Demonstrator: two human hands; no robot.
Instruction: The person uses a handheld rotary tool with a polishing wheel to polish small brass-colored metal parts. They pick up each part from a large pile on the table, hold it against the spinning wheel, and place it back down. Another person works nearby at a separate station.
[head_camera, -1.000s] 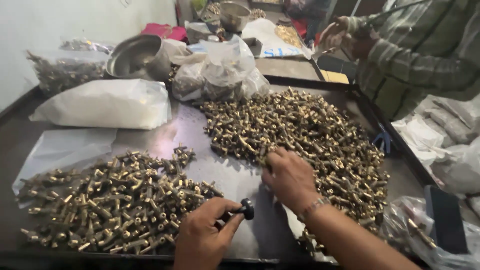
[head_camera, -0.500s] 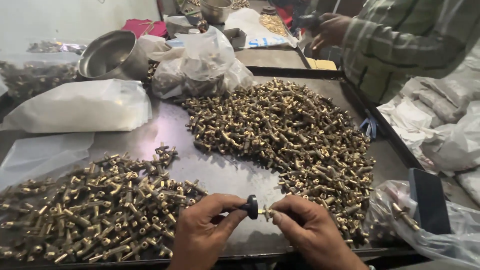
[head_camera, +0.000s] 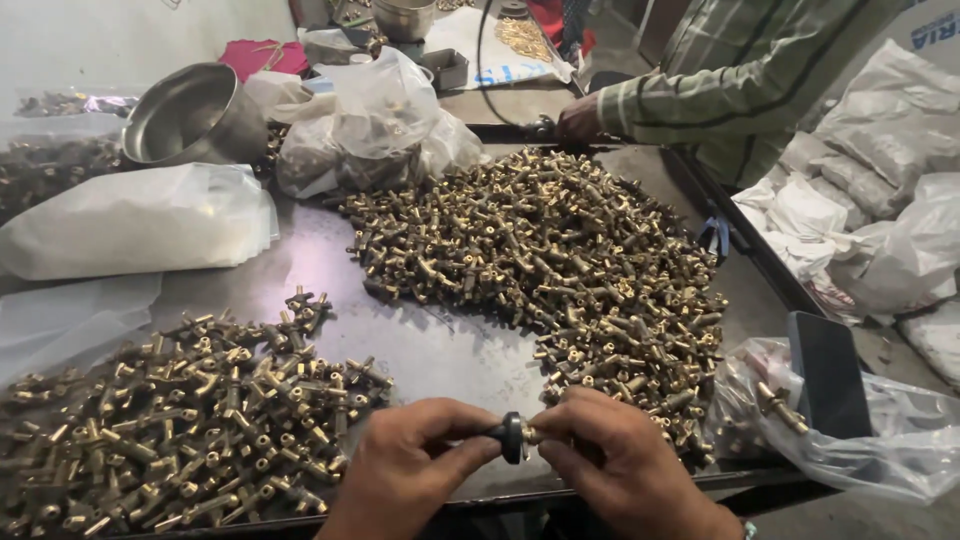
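Bench: a dark metal bench (head_camera: 440, 350) in a cluttered workshop, with a pale wall behind and plastic bags on all sides.
Right heap: a large pile of loose brass fittings (head_camera: 560, 260) spreads across the middle and right of the bench.
Left heap: a second pile of brass fittings (head_camera: 170, 400) lies at the near left, apart from the first.
Left hand: the left hand (head_camera: 410, 475) pinches a small black round knob (head_camera: 513, 437) between thumb and fingers, its grip pressed tight.
Right hand: the right hand (head_camera: 620, 465) meets it, fingers closed on a small brass fitting (head_camera: 535, 436) whose tip shows touching the knob.
Step in hand: the two parts appear to be being joined, held just above the near edge of the bench.
Next move calls for: probably keeping both parts in line while one is pushed or turned.
Around: a steel bowl (head_camera: 190, 115) and a white bag (head_camera: 130, 220) at far left.
Co-worker: another person's hand (head_camera: 580, 118) rests at the far edge.
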